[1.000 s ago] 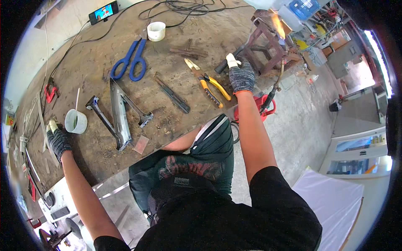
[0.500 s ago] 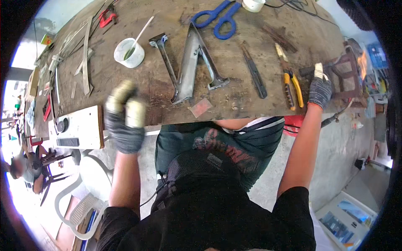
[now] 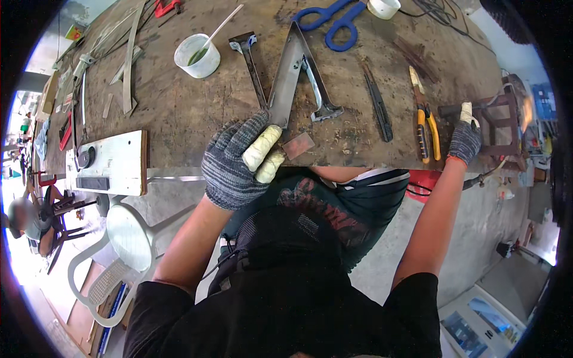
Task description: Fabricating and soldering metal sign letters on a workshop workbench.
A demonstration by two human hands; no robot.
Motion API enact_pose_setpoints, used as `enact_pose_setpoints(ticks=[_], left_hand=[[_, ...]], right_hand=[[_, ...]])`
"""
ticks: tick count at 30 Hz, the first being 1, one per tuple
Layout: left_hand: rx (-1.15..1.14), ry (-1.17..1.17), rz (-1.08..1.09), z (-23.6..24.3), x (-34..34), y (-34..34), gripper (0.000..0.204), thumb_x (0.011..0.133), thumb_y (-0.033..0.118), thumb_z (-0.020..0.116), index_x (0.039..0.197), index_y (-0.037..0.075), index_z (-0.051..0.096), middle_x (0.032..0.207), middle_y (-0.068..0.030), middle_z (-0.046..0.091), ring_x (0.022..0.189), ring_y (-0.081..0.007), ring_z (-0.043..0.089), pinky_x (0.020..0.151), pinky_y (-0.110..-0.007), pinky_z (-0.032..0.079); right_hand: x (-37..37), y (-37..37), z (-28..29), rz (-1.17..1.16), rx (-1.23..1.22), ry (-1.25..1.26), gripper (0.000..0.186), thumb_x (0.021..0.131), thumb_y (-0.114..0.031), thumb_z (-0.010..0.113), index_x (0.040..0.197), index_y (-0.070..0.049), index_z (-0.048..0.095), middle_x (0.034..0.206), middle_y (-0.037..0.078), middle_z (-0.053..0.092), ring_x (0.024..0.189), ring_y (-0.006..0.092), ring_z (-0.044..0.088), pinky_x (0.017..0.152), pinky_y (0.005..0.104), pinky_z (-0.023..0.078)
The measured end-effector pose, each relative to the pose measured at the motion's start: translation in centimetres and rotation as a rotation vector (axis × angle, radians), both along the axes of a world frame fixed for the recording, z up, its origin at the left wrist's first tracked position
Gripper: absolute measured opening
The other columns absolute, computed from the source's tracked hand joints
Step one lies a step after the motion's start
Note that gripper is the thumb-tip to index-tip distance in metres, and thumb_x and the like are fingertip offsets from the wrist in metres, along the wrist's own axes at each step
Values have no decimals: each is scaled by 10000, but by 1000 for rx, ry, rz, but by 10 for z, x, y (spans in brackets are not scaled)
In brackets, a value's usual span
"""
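Observation:
My left hand, in a grey knit glove with pale wrapped thumb and index finger, is at the near end of a hollow metal letter. Its fingertips touch and partly hide that end, and thumb and index stand apart. By the right edge of the bench, my right hand is closed round the dark handle of a rod-like tool, probably a soldering iron. The tool lies over a rusty metal stand, with a flame beyond it. A small translucent reddish plate lies beside my left hand.
On the wooden bench are a white cup of green liquid with a stick, blue-handled scissors, dark tweezers, yellow-handled pliers and metal strips. A white chair stands left; another person sits beyond.
My left hand has moved right and in to the letter's near end. My right hand keeps its hold on the handle. The view has shifted slightly.

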State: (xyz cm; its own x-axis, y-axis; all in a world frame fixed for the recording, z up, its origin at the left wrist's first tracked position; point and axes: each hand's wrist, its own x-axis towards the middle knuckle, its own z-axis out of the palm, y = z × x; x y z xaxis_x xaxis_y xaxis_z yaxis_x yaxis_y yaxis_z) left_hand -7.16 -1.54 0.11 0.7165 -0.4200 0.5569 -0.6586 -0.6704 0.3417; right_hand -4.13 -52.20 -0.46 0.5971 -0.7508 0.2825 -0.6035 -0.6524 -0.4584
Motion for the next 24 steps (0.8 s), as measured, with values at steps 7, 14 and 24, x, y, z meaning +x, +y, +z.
enact_pose_setpoints(ticks=[7, 14, 24], left_hand=[[-28, -43, -26, -3, 2, -1, 444, 718, 198, 812, 1146, 130, 715, 1100, -172, 706, 870, -368, 685, 770, -464, 554], [-57, -38, -36, -4, 3, -4, 441, 712, 180, 813, 1139, 128, 720, 1092, -175, 708, 854, -369, 685, 758, -453, 554], [-71, -4, -10, 0, -1, -3, 382, 725, 130, 807, 1099, 101, 733, 1075, -174, 719, 896, -358, 705, 808, -432, 566]], right_hand=[[19, -11, 25, -75, 165, 204, 859, 901, -776, 438, 1325, -51, 619, 1317, 225, 634, 1197, 422, 580, 1023, 477, 413], [8, -27, 16, -89, 146, 67, 684, 886, -678, 568, 1175, -67, 671, 1170, 177, 699, 1016, 357, 654, 892, 447, 475], [-118, 157, 78, 779, 1300, -517, 398, 1003, -274, 566, 1293, -2, 550, 1068, 167, 652, 897, 260, 634, 783, 415, 524]])
